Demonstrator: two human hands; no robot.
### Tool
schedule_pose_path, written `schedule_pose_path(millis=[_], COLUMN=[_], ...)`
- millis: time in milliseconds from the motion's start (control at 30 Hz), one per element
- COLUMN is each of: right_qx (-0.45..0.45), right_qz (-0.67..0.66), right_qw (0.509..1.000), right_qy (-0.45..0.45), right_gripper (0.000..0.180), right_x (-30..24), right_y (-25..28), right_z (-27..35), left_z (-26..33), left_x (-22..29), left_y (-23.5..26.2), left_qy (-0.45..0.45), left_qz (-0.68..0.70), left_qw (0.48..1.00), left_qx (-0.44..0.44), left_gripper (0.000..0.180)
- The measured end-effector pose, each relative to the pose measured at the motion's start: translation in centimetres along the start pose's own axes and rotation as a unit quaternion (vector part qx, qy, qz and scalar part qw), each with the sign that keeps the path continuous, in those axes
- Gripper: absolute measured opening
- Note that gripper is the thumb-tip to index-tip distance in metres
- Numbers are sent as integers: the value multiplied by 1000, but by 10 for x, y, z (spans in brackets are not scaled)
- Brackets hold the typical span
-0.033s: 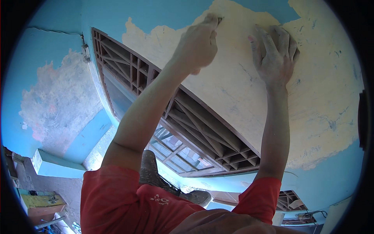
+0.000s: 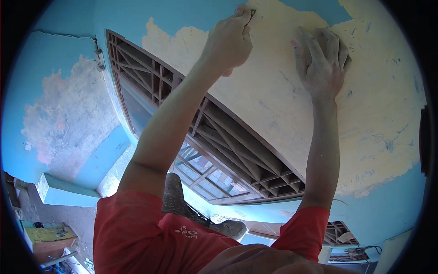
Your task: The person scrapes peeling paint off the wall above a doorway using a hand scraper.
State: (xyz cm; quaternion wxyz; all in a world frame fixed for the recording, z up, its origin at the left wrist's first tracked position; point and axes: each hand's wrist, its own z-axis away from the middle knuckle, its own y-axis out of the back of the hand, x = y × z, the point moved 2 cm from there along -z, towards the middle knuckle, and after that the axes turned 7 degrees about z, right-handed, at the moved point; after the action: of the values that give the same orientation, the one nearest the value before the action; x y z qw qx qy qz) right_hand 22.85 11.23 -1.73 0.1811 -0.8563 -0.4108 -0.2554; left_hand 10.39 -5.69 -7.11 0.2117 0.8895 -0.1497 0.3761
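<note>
My left hand (image 2: 229,43) is closed and raised high against the wall. From its fingers pokes the dark tip of a small flat scraper (image 2: 252,13), mostly hidden by the grip. That tip lies by the ragged border between the blue paint (image 2: 191,13) and the bare cream patch (image 2: 264,86). On the cream surface to the right rests my right hand (image 2: 322,64), dusty, its fingers spread and slightly bent, holding nothing.
Below my arms runs a brown wooden vent grille (image 2: 237,141) above a paned window (image 2: 205,176). A scraped whitish patch (image 2: 68,118) marks the left wall, where a cable (image 2: 64,35) hangs. My shoes (image 2: 228,229) show beneath. At lower left stands a yellow-topped box (image 2: 49,234).
My left hand has shifted a little up and to the left with the scraper. The right hand stays in place on the wall.
</note>
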Motion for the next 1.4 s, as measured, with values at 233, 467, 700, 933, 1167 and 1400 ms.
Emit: schedule_pose_path(millis=[233,467,700,933,1167,1400], right_qx=[-11,-25,-15,-28,-26,-29], right_qz=[-20,4,-14,-6,-6,10], right_qw=[1000,1000,1000,1000,1000,999], right_qy=[9,15,19,2,6,10], right_gripper=[32,31,32,32,31,32], right_x=[-10,-12,-12,-12,-9,-9], right_y=[0,6,3,4,2,1], right_z=[3,1,4,5,5,5], left_z=[-6,-8,-31,26,47,45], left_x=[-41,-26,-10,-72,-92,-102], left_y=[-22,-21,16,-26,-16,-15], left_qy=[-169,-155,-75,-148,-5,-50], left_qz=[-112,-97,6,-68,-27,-122], left_qw=[972,973,990,977,983,977], left_qx=[122,140,118,136,184,166], left_gripper=[49,44,57,47,45,40])
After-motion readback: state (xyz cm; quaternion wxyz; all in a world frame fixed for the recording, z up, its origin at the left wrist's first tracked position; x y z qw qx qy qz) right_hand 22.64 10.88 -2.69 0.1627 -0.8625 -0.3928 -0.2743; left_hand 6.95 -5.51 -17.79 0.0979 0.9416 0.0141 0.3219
